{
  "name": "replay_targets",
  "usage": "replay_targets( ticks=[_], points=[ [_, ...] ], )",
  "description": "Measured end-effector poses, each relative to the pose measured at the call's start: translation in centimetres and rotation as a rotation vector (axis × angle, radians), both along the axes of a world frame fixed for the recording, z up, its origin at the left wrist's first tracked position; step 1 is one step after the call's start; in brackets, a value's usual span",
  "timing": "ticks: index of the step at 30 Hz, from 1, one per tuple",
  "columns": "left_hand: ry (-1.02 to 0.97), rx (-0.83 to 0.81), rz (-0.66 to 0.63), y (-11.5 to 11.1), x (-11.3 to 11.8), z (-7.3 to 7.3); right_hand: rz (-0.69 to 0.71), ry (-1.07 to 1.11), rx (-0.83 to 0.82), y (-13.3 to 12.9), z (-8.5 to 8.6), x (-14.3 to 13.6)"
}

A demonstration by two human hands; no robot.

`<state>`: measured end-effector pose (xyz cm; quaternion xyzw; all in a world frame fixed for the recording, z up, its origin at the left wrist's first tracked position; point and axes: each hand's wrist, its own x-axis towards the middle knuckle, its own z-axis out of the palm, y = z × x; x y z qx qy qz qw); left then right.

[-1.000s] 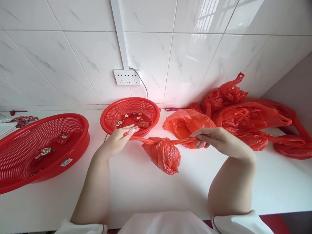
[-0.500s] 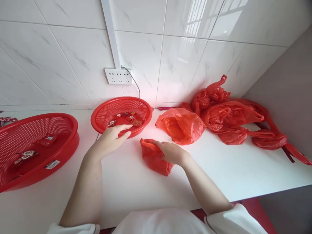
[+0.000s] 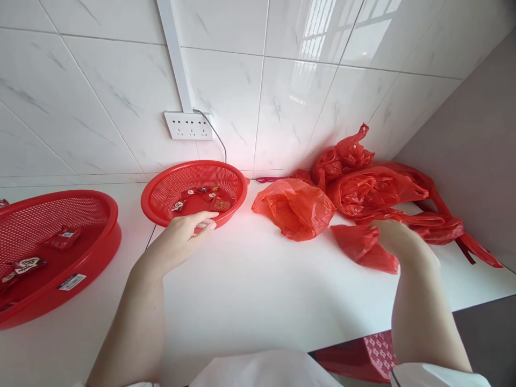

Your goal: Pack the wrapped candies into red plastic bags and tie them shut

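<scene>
My right hand (image 3: 397,240), at the right side of the counter, is closed on the top edge of a small red plastic bag (image 3: 363,247). Its fingertips are partly hidden. My left hand (image 3: 187,232) is at the front rim of a round red plastic basket (image 3: 152,200). Its fingers stretch out to the right with nothing visible in them; whether they touch the rim I cannot tell. Several small wrapped packets (image 3: 221,204) lie in that basket. Between the basket and my right hand sits another red plastic bag (image 3: 310,215), its mouth spread wide.
A larger red basket (image 3: 108,226) with a few packets stands at the left. Several filled red bags (image 3: 379,188) are heaped at the back right. A socket panel (image 3: 188,126) with a cable is on the tiled wall. Below the counter edge is a red patterned object (image 3: 381,352).
My right hand has carried the small red bag from the middle of the counter to the right, beside the heaped bags. My left hand stays by the basket, its thumb nearer the fingers.
</scene>
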<state>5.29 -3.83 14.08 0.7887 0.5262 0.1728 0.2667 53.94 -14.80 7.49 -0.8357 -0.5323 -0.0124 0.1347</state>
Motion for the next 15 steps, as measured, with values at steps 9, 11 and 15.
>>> replay_targets(
  ticks=[9, 11, 15],
  points=[
    [0.063, -0.032, -0.071, -0.5, 0.5, 0.5, 0.280, 0.176, -0.033, 4.5, 3.5, -8.4],
    [0.064, -0.043, -0.085, -0.5, 0.5, 0.5, 0.390, 0.200, -0.093, 6.8, 2.5, -11.0],
    [0.065, -0.039, -0.088, -0.7, 0.3, 0.7, 0.379, 0.114, -0.295, 11.9, -1.6, -15.1]
  ],
)
